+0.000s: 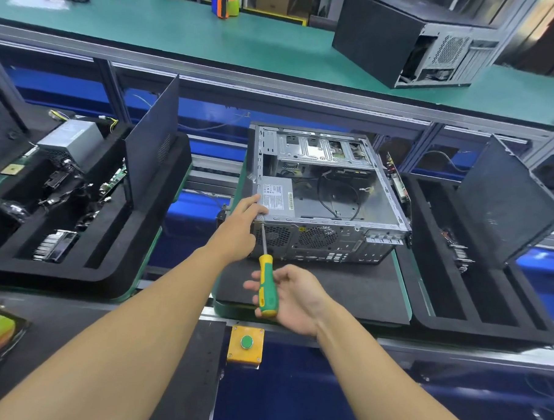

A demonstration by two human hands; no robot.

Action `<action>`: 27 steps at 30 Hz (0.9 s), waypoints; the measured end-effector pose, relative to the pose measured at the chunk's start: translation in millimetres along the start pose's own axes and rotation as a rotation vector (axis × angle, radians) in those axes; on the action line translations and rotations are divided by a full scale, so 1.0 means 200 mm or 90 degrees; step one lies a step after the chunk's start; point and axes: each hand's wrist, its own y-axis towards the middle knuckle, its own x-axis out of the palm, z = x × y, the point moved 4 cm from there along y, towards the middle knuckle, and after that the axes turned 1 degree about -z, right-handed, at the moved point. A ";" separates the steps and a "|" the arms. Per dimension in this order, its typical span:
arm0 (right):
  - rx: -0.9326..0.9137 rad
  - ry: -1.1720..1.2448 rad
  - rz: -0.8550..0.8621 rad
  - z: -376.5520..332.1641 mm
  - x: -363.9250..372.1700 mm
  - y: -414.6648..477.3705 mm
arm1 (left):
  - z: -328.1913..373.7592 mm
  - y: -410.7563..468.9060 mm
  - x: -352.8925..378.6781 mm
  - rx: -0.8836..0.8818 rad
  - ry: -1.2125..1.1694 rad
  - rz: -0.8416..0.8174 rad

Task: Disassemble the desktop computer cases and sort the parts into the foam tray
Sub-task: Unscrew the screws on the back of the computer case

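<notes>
An open grey computer case (327, 239) lies on a black foam mat in the middle, its side panel off, with a power supply (276, 197) in its near left corner. My left hand (238, 227) rests on the case's near left corner by the power supply, fingers touching the metal. My right hand (292, 295) holds a yellow-and-green screwdriver (267, 283) by its handle; the shaft points up to a screw on the case's rear left edge. A black foam tray (118, 248) at the left holds a power supply, circuit boards, a heatsink and a black side panel (153, 142) standing upright.
A second foam tray (482, 296) with a leaning side panel (507, 206) stands at the right. Another computer case (401, 39) sits on the green shelf at the back right. A yellow box with a green button (246, 342) is at the near edge.
</notes>
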 end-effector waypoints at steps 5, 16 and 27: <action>-0.103 -0.123 0.071 0.01 0.01 0.02 | -0.01 0.02 0.01 -0.007 -0.007 0.009; -0.013 -0.032 0.150 0.02 0.05 0.05 | -0.01 -0.11 0.08 -0.493 -0.485 0.080; -0.014 0.057 0.004 0.09 0.00 0.00 | 0.03 -0.19 0.11 -0.424 -0.652 -0.215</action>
